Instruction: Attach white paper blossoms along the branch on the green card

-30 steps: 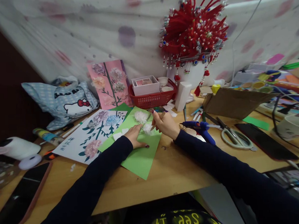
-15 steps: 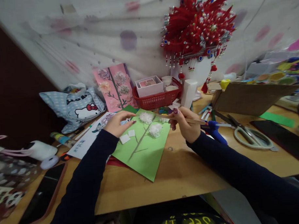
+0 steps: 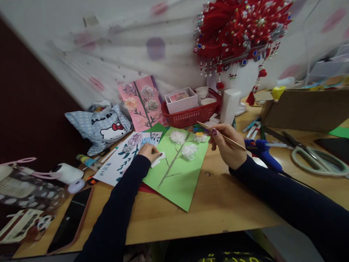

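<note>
My left hand (image 3: 149, 151) is closed, thumb and fingertips pinched at the edge of a small white paper square (image 3: 162, 155). A second white square lies partly under the hand. Both are on a green sheet (image 3: 179, 188) with a drawn grey-brown stem and several ruffled white paper flowers (image 3: 189, 152), one with a yellow centre. My right hand (image 3: 228, 142), right of the sheet, grips a thin wooden stick (image 3: 235, 143) whose narrow end points up and left. Its fingers are wrapped round the stick above the table.
A blue glue gun (image 3: 265, 152) and scissors (image 3: 318, 160) lie to the right. Behind stand a red basket (image 3: 188, 118), a pink flower card (image 3: 139, 105) and a red beaded headdress (image 3: 242, 33). Left are a white flower sheet (image 3: 111, 175), a patterned bag (image 3: 105, 125) and a phone (image 3: 71, 222).
My left hand has come down from above the green sheet onto the small white paper squares. My right hand has drawn back from the flowers with the stick. The view has shifted left.
</note>
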`<action>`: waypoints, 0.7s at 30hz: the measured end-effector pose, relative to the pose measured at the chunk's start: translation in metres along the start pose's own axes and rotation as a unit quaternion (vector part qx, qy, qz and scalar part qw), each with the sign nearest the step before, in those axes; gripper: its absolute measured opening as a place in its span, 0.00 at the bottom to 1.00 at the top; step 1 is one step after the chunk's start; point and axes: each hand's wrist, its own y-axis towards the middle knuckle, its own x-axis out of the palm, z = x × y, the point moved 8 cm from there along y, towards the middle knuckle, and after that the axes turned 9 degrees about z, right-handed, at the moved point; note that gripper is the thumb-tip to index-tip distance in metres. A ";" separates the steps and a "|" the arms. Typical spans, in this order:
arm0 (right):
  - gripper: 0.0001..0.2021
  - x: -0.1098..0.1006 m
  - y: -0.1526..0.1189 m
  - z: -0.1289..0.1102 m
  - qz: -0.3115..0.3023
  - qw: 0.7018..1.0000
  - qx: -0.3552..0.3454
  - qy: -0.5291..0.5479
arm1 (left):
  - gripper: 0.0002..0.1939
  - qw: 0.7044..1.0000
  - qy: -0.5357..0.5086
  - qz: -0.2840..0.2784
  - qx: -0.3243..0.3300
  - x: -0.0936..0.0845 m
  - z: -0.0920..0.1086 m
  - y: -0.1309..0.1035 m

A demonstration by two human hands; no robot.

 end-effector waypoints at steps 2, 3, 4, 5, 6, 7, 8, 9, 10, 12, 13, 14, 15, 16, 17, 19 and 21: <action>0.11 0.000 -0.002 -0.002 -0.005 1.000 -0.016 -0.009 | 0.09 1.000 -0.009 -0.005 -0.004 0.001 -0.003 0.001; 0.12 0.001 -0.003 -0.001 -0.011 1.000 -0.021 -0.011 | 0.09 1.000 -0.015 -0.004 -0.005 0.000 -0.005 0.001; 0.12 0.002 -0.005 -0.001 -0.020 0.999 -0.023 -0.012 | 0.09 1.000 -0.021 -0.001 -0.007 -0.001 -0.005 0.002; 0.13 0.004 -0.007 0.001 -0.034 0.999 -0.022 -0.011 | 0.09 1.000 -0.025 0.006 -0.008 -0.002 -0.006 0.002; 0.14 0.006 -0.009 0.003 -0.051 0.998 -0.020 -0.008 | 0.09 0.999 -0.029 0.014 -0.010 -0.003 -0.006 0.002; 0.15 0.008 -0.011 0.004 -0.067 0.998 -0.018 -0.006 | 0.10 0.999 -0.032 0.021 -0.009 -0.003 -0.005 0.002; 0.15 0.010 -0.013 0.005 -0.083 0.996 -0.019 -0.006 | 0.10 0.999 -0.035 0.027 -0.008 -0.002 -0.004 0.002; 0.15 0.012 -0.015 0.005 -0.098 0.995 -0.022 -0.011 | 0.10 0.999 -0.039 0.030 -0.005 -0.001 -0.003 0.001; 0.16 0.013 -0.017 0.005 -0.108 0.994 -0.028 -0.018 | 0.09 0.999 -0.044 0.031 -0.003 0.001 -0.002 0.001; 0.16 0.012 -0.018 0.002 -0.116 0.992 -0.040 -0.043 | 0.09 0.998 -0.062 0.030 0.001 0.003 0.000 0.000; 0.17 0.011 -0.018 0.001 -0.113 0.991 -0.047 -0.057 | 0.10 0.997 -0.074 0.032 0.001 0.003 0.001 -0.001; 0.17 0.010 -0.018 -0.001 -0.108 0.990 -0.051 -0.071 | 0.09 0.996 -0.087 0.037 0.001 0.001 0.002 -0.001; 0.16 0.009 -0.017 -0.003 -0.100 0.990 -0.053 -0.080 | 0.09 0.994 -0.095 0.044 0.002 -0.001 0.005 -0.002; 0.16 0.008 -0.016 -0.004 -0.089 0.992 -0.047 -0.079 | 0.08 0.992 -0.116 0.052 0.003 -0.004 0.009 -0.003; 0.16 0.007 -0.015 -0.004 -0.079 0.994 -0.033 -0.066 | 0.07 0.986 -0.158 0.058 0.003 -0.006 0.015 -0.005; 0.16 0.011 -0.016 -0.003 -0.070 0.997 0.013 -0.013 | 0.07 0.949 -0.309 0.060 -0.004 -0.009 0.031 -0.012; 0.19 0.023 -0.024 0.000 -0.096 0.992 0.063 0.048 | 0.11 0.872 -0.488 0.042 -0.016 -0.005 0.051 -0.023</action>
